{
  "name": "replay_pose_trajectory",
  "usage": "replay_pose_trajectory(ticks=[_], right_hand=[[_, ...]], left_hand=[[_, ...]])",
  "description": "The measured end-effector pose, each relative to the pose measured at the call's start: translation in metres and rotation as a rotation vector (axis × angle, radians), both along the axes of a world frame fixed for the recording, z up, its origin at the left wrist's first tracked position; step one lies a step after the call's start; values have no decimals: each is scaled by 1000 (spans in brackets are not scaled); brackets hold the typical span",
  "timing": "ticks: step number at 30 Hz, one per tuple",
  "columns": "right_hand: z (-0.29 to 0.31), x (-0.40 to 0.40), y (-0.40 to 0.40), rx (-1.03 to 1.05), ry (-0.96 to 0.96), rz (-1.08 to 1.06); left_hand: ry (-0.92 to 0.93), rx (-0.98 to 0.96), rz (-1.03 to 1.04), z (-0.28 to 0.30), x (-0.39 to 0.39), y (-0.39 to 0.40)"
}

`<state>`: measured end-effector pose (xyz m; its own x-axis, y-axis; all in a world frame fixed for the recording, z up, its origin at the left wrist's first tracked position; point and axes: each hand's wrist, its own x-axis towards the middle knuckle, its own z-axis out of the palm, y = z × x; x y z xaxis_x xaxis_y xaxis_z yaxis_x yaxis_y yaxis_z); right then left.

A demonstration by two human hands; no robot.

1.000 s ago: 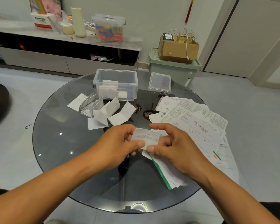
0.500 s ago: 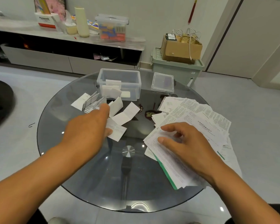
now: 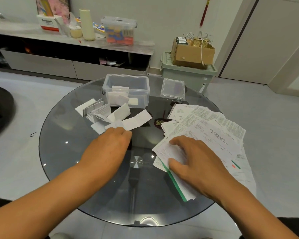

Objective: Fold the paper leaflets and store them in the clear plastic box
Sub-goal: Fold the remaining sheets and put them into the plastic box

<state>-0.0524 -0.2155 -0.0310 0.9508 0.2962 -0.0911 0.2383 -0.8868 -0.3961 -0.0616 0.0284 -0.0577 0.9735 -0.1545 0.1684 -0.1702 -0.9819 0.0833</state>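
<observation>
Nearest the person, the right hand (image 3: pixel 195 163) lies on the near end of the loose sheets (image 3: pixel 214 135) fanned over the right side of the round glass tabletop (image 3: pixel 62 152). Its thumb and fingertips are bent against the top sheet, which carries a green stripe along its near edge; whether they pinch the paper or only press it down cannot be told. The fan of sheets overhangs the tabletop's right edge.

The left hand (image 3: pixel 109 147) lies palm down near the middle of the tabletop, its fingers curled under so that the knuckles touch the near edge of the folded leaflets (image 3: pixel 114 116). The fingertips are hidden, so whether they hold anything cannot be told.

The folded leaflets lie in a loose heap left of centre, some half open, overlapping one another, between the left hand and the clear plastic box (image 3: pixel 126 90). The box stands open near the far edge of the tabletop, with several folded leaflets already inside. Its lid (image 3: pixel 173 89) lies just to the right, apart from it, beside the far end of the fanned sheets.

Beyond the table, a pale green storage bin (image 3: pixel 188 75) on the floor carries a cardboard carton (image 3: pixel 192 52). Along the far wall a low cabinet (image 3: pixel 72 44) holds another lidded plastic container (image 3: pixel 119 30), a cream bottle (image 3: pixel 87 25) and a white and red carton (image 3: pixel 49 23).
</observation>
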Motion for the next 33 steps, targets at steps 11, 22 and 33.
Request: replay_pose_trajectory(ticks=[11, 22, 33], right_hand=[[-1, -4, 9, -13, -51, -27], [-11, 2, 2, 396, 67, -132], [-7, -2, 0, 406, 151, 15]], left_hand=[[31, -410, -354, -19, 3, -23], [48, -521, -352, -21, 11, -26], [-12, -567, -456, -24, 23, -19]])
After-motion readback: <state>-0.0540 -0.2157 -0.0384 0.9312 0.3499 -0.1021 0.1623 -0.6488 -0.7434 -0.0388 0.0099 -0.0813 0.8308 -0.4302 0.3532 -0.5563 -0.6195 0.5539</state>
